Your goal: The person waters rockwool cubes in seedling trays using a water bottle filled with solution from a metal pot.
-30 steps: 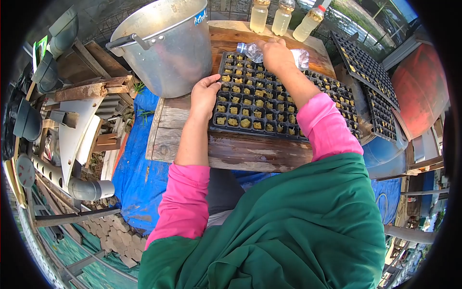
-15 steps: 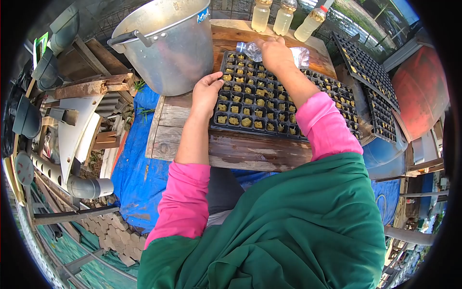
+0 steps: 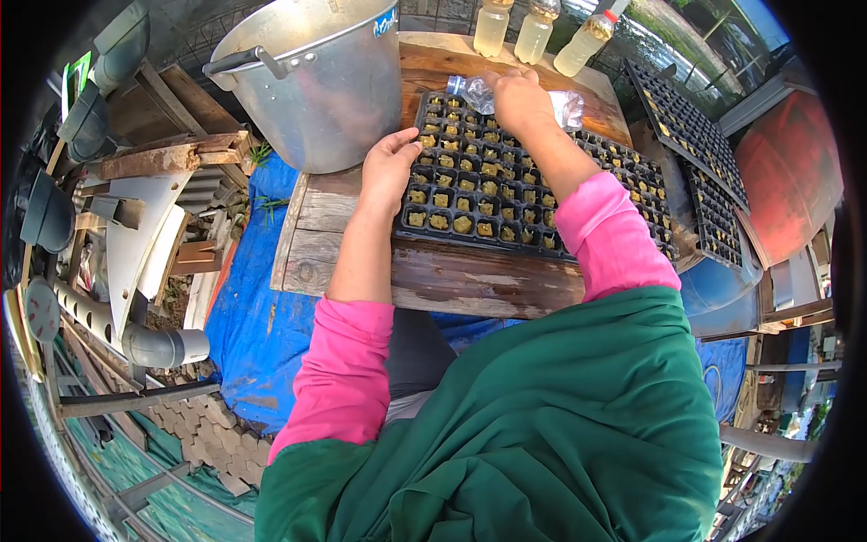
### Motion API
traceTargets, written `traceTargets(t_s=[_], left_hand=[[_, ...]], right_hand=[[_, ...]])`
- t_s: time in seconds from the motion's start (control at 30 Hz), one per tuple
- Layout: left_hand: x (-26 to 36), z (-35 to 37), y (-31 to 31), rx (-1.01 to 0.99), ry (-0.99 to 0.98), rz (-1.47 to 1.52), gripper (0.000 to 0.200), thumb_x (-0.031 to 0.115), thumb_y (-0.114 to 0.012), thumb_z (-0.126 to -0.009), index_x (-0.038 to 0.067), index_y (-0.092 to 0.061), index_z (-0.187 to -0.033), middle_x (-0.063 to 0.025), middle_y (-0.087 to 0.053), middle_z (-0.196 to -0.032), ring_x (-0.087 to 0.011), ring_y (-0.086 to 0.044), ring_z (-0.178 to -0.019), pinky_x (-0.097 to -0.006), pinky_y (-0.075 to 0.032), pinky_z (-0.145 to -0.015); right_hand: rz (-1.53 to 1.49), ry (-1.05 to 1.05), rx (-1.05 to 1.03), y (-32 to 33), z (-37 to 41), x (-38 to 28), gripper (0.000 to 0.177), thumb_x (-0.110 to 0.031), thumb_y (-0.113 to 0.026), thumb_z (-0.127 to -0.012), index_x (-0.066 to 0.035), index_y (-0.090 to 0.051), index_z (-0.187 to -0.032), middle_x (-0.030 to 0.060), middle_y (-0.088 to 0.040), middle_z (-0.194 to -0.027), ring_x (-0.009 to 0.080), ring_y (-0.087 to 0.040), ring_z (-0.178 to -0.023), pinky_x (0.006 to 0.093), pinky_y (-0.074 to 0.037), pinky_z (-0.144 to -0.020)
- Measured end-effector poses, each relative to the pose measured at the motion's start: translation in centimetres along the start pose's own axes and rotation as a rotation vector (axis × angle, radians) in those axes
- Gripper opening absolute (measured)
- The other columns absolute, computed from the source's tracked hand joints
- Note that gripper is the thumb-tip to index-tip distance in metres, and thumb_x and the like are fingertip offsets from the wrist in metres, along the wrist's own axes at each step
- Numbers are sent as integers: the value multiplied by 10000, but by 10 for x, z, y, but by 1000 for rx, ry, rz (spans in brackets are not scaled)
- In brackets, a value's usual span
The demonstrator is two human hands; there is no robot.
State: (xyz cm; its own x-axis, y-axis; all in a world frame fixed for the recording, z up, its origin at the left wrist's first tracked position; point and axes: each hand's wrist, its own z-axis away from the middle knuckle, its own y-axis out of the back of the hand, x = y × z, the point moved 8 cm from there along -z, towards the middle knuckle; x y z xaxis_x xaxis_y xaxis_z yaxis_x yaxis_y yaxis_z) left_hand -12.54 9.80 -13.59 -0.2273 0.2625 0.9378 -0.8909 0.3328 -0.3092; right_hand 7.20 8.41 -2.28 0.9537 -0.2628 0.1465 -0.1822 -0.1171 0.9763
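Note:
A black seedling tray (image 3: 489, 191) lies on the wooden table, its cells holding small yellowish-brown plugs. At the tray's left rim is my left hand (image 3: 390, 165), thumb and fingers closed on the edge. Above the tray's far side, my right hand (image 3: 523, 104) is wrapped around a clear plastic bottle (image 3: 476, 94) lying sideways, its blue cap to the left. My palm hides the bottle's middle, and its crumpled-looking base shows on the right. Any liquid coming from the cap is not visible.
A large metal pot (image 3: 312, 90) stands on the table's left. Several bottles of cloudy liquid, including one with a red cap (image 3: 585, 43), line the back. More seedling trays (image 3: 688, 131) lean at right beside a red barrel (image 3: 788, 176). Blue tarp (image 3: 248, 334) covers ground below.
The view has shifted very slightly. Both hands keep nearly the same places, with the left still at the tray's edge and the right still around the bottle.

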Motion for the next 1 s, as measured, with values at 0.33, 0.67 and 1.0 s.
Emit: traceTargets(t_s=[0.33, 0.67, 1.0], left_hand=[[-1, -2, 1, 0, -4, -26, 364, 79, -596, -940, -39, -588, -1283, -139, -670, -1163, -164, -633, -1010, -287, -494, -885], [-2, -2, 1, 6, 8, -3, 356, 84, -600, -936, -45, -594, -1267, -142, -679, -1132, -170, -643, -980, -289, -502, -866], [-3, -4, 2, 3, 6, -17, 353, 92, -605, -937, -42, -597, -1264, -145, -676, -1141, -175, -642, -990, -293, -502, -871]], right_hand=[[-4, -11, -6, 2, 2, 0, 371, -96, -546, -904, -197, -608, -1255, 129, -591, -1254, 369, -508, -1237, 468, -529, -939], [-17, -14, -8, -1, 0, 3, 394, -88, -544, -901, -197, -596, -1276, 139, -583, -1279, 375, -495, -1256, 467, -520, -954], [-60, -18, -21, -4, 6, 21, 600, 13, -519, -812, -171, -536, -1383, 200, -601, -1271, 404, -556, -1157, 425, -464, -991]])
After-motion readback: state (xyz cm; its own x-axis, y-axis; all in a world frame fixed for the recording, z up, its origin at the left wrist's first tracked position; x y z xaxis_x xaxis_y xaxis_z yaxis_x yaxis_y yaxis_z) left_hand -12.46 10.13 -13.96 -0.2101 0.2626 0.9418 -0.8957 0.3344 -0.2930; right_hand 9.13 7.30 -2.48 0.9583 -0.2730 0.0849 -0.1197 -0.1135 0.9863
